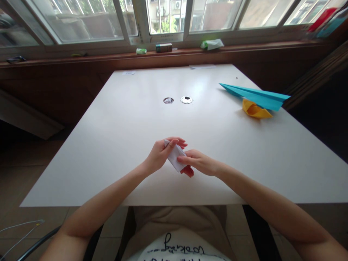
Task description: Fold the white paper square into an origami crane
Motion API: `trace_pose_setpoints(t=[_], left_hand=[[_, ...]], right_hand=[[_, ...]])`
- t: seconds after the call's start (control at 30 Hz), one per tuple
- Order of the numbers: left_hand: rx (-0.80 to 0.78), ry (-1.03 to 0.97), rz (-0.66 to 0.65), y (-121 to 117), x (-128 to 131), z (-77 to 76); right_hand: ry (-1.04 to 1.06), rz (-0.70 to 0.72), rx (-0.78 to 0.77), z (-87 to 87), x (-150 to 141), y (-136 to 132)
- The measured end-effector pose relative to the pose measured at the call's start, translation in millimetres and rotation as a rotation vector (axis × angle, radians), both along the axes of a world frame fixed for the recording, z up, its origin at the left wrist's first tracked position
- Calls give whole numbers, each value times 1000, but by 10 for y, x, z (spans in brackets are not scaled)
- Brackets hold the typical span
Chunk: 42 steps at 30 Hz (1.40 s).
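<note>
A small piece of folded white paper (175, 159) is held between my two hands, above the near middle of the table. My left hand (163, 150) grips its upper left end, thumb on top and fingers behind. The thumb of my right hand (199, 161) presses on the lower right part, with the other fingers underneath. The paper lies tilted, and its far side is hidden by my fingers.
On the white table (108, 145), a blue paper plane (255, 96) and a yellow paper boat (255, 110) lie at the right. Two round inserts, a left one (168, 100) and a right one (186, 99), sit mid-table. Small items, including a box (164, 48), line the windowsill.
</note>
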State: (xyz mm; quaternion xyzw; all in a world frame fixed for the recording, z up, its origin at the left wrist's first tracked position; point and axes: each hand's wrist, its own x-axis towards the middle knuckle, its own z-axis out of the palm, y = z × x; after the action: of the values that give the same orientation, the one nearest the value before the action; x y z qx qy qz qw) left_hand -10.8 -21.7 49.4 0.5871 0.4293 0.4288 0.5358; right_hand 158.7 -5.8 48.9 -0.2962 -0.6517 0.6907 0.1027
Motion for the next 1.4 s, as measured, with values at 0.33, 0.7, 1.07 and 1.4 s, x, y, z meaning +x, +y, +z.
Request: trace_pose_setpoints(t=[0.33, 0.7, 1.07, 1.4], left_hand=[[33, 214, 163, 67, -69, 0], [-418, -312, 12, 17, 0, -30], [-190, -142, -119, 24, -11, -51], [-182, -26, -277, -5, 21, 40]], right_hand=[[-32, 4, 22, 116, 50, 21], [59, 134, 30, 138, 77, -1], [180, -295, 123, 127, 28, 32], [252, -462, 104, 95, 9, 47]])
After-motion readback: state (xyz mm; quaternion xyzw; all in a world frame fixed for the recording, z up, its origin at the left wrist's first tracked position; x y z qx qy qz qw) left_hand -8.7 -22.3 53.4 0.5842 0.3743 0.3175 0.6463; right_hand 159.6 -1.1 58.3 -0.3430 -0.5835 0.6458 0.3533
